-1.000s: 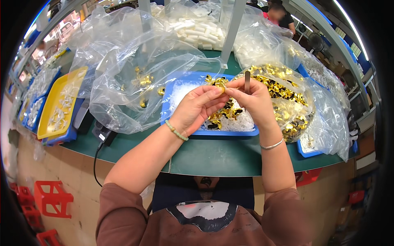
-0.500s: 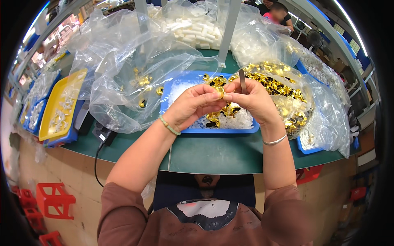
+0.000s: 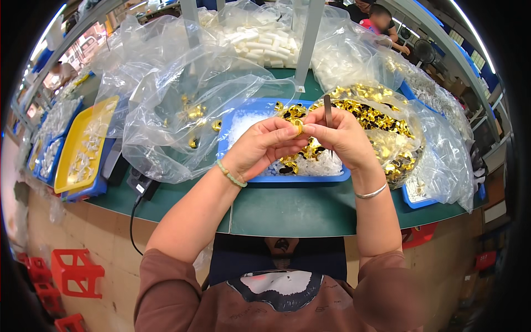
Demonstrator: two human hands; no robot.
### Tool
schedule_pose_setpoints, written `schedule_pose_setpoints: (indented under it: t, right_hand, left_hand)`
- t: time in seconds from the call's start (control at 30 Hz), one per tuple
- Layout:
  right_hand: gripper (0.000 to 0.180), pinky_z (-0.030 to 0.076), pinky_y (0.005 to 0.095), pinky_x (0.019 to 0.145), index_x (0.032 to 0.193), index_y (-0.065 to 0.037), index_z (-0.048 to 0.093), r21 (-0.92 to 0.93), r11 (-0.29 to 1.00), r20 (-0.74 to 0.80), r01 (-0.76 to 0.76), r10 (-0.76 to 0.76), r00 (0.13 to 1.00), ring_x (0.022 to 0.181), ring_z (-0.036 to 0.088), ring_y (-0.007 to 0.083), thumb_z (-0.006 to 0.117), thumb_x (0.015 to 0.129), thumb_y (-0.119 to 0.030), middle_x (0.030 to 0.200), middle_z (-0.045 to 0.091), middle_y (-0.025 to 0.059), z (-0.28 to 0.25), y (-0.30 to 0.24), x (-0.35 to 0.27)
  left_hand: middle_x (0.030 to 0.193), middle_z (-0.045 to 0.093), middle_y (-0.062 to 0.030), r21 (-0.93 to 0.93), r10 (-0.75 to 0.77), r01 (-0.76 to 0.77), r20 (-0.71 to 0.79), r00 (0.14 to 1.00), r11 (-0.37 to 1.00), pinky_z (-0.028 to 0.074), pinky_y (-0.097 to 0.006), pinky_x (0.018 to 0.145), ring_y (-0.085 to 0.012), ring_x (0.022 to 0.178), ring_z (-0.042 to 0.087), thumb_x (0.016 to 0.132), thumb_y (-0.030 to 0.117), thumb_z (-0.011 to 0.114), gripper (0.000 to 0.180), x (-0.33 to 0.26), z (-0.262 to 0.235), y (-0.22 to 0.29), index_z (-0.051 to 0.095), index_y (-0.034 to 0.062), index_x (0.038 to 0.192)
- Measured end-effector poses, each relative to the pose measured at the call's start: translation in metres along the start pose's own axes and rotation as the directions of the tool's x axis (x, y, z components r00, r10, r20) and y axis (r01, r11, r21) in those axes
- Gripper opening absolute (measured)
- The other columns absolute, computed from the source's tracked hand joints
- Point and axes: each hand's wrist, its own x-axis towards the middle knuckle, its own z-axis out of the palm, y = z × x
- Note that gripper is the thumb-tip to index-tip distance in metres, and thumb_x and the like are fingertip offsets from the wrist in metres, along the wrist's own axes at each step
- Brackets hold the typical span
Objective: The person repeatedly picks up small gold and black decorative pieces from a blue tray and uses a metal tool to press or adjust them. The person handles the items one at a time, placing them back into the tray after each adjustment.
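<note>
Near the middle of the frame we see the two bare hands brought together. The left hand (image 3: 260,145) has its thumb and forefinger closed on a small shiny gold-coloured piece (image 3: 298,127), while its other fingers are loosely bent. The right hand (image 3: 344,138) meets the same piece with thumb and forefinger, also in a pinch; this hand carries as well a thin dark flat tool (image 3: 328,108), which stands up between its fingers. The exact form of the piece we cannot tell, because the fingertips cover part of it.

Under the hands lies a blue rectangular plastic tray (image 3: 307,179). In it we find white small parts (image 3: 239,127) at its left, curved gold-coloured parts (image 3: 289,163) in its middle and clear whitish parts (image 3: 326,166) at its lower right. Just beside it, on the right, is a transparent plastic bag full of gold-coloured parts (image 3: 381,117); on the left, a large crumpled transparent bag (image 3: 152,124) spreads over the dark green surface (image 3: 293,213).

Farther out, we notice white short cylinders (image 3: 265,47) at the upper middle, a yellow plastic tray (image 3: 65,180) at the left, and a red plastic stool (image 3: 77,274) at the lower left.
</note>
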Motion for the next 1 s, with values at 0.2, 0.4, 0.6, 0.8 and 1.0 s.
schedule_pose_setpoints:
  t: [0.2, 0.4, 0.6, 0.8, 1.0]
  right_hand:
    - [0.012, 0.026, 0.0173, 0.046, 0.094, -0.005, 0.066, 0.023, 0.999, -0.079, 0.028, -0.026, 0.997, 0.051, 0.038, 0.0007, 0.069, 0.088, -0.015, 0.064, 0.052, -0.0079, 0.004, 0.01, 0.004]
    - [0.017, 0.027, 0.0173, 0.047, 0.101, -0.005, 0.067, 0.173, 0.984, -0.045, -0.05, 0.058, 0.997, 0.053, 0.04, 0.0008, 0.067, 0.09, -0.018, 0.066, 0.053, -0.0078, 0.004, 0.005, 0.005]
    - [0.028, 0.035, 0.0161, 0.055, 0.11, -0.004, 0.067, -0.05, 0.999, 0.017, 0.016, -0.015, 1.0, 0.065, 0.05, 0.0009, 0.068, 0.088, -0.021, 0.079, 0.063, -0.0043, 0.001, 0.002, 0.002]
    - [0.027, 0.048, 0.0253, 0.081, 0.109, 0.002, 0.066, 0.008, 0.997, 0.097, 0.082, -0.083, 0.992, 0.09, 0.061, 0.0102, 0.066, 0.091, -0.017, 0.098, 0.068, 0.0045, 0.001, 0.01, 0.003]
    - [0.027, 0.048, 0.023, 0.079, 0.112, 0.002, 0.065, 0.05, 0.992, 0.07, 0.119, -0.122, 0.99, 0.089, 0.061, 0.0089, 0.064, 0.092, -0.017, 0.096, 0.068, 0.0031, 0.002, 0.005, 0.002]
  left_hand:
    - [0.103, 0.068, -0.0083, -0.104, -0.001, -0.004, -0.048, 0.999, 0.995, 0.055, -0.027, 0.087, -0.0166, 0.097, 0.067, 0.095, 0.016, 0.06, 0.015, 0.006, -0.006, -0.005, 0.062, 0.0049, 0.105]
    - [0.1, 0.069, -0.0098, -0.133, -0.003, -0.002, -0.039, 0.999, 0.991, 0.056, -0.029, 0.087, -0.0192, 0.097, 0.068, 0.095, 0.015, 0.059, 0.011, 0.001, 0.006, 0.002, 0.061, 0.0062, 0.1]
    - [0.1, 0.069, -0.0102, -0.106, -0.06, 0.057, -0.026, 0.998, 0.993, 0.056, -0.028, 0.086, -0.0184, 0.096, 0.068, 0.095, 0.015, 0.06, 0.014, 0.002, 0.004, 0.001, 0.062, 0.0045, 0.104]
    - [0.102, 0.067, -0.0073, -0.059, -0.084, 0.083, -0.03, 0.996, 0.995, 0.057, -0.026, 0.084, -0.0152, 0.094, 0.067, 0.095, 0.017, 0.059, 0.022, 0.004, -0.003, -0.003, 0.059, 0.0024, 0.112]
    - [0.1, 0.068, -0.0069, 0.05, 0.018, -0.016, -0.042, 0.999, 0.999, 0.056, -0.025, 0.083, -0.0142, 0.092, 0.068, 0.094, 0.017, 0.061, 0.02, -0.001, 0.008, 0.008, 0.061, 0.0037, 0.109]
